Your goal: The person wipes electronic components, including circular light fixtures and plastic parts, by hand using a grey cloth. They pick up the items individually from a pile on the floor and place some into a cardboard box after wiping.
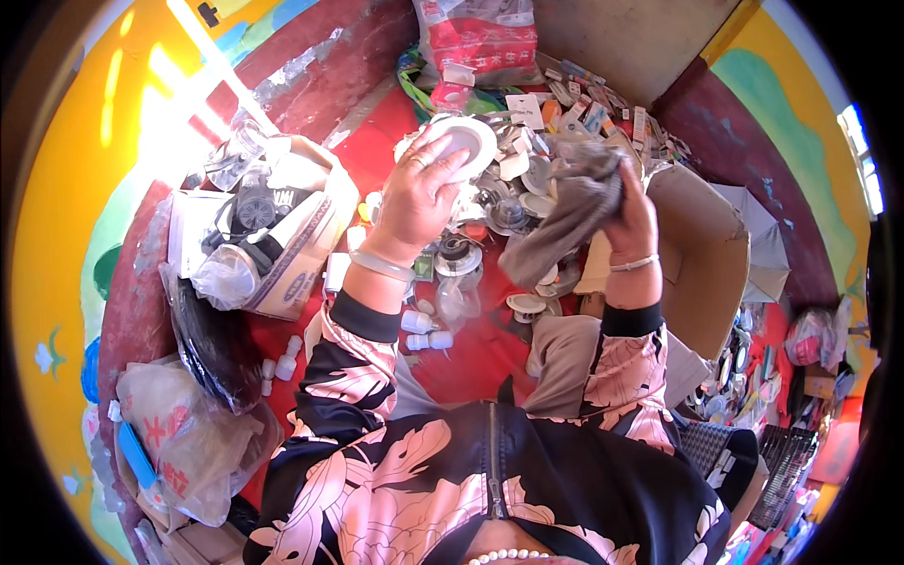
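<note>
My left hand (414, 193) grips a white round disc-shaped piece (476, 141), perhaps a lamp cover, raised over the pile. Its fingers lie across the back edge of the disc. In my right hand (633, 212) hangs a grey-brown cloth (570, 212), bunched at the top and drooping to the left. The two hands are apart, with the cloth off the disc. Below and between them lies a heap of round lamp-like parts (508, 212), white and silvery. A clear plastic bag (459, 299) lies beneath the heap's near side.
On the left stands a cardboard box (299, 273) of black and clear parts. An open cardboard box (706, 245) is at the right. Small white bottles (426, 330) lie on the red floor covering (471, 367). Small packages (603, 108) pile up at the back, beside a red-and-clear bag (480, 42).
</note>
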Action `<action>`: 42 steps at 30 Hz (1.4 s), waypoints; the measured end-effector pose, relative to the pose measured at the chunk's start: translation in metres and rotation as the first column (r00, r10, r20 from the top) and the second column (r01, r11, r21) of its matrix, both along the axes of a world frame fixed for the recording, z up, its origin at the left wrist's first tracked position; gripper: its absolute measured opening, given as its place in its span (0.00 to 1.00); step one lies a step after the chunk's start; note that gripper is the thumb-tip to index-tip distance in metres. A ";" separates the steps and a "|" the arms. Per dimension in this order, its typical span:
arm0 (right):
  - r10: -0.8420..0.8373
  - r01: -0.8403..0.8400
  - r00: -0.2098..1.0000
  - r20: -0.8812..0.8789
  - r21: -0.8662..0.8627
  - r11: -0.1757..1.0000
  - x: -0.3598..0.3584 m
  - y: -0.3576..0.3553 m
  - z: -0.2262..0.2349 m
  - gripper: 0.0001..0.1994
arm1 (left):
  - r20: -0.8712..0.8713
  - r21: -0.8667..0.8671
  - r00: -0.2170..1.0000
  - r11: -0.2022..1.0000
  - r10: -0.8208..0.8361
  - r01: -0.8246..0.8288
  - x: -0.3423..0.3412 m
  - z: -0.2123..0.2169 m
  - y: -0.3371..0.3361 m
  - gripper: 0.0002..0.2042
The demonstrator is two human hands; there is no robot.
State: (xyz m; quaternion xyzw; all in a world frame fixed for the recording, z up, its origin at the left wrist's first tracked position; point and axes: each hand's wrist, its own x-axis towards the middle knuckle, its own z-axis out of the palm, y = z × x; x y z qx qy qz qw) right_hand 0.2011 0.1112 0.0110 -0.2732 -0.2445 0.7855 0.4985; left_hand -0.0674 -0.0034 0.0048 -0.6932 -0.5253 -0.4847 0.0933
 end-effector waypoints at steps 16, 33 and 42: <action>0.215 -0.215 0.975 0.046 -0.003 0.977 -0.058 -0.042 -0.012 0.08 | 0.070 -0.114 0.964 0.958 -0.257 0.263 0.031 0.008 -0.003 0.44; 0.292 -0.319 0.933 0.212 0.107 0.942 -0.071 -0.062 -0.004 0.08 | 0.974 0.220 -0.183 0.747 -0.133 0.627 0.052 0.005 -0.003 0.37; -0.148 -0.204 0.792 0.592 0.486 0.850 -0.037 -0.033 0.007 0.12 | 0.884 0.377 -0.441 0.794 -0.156 0.476 0.031 0.011 -0.002 0.31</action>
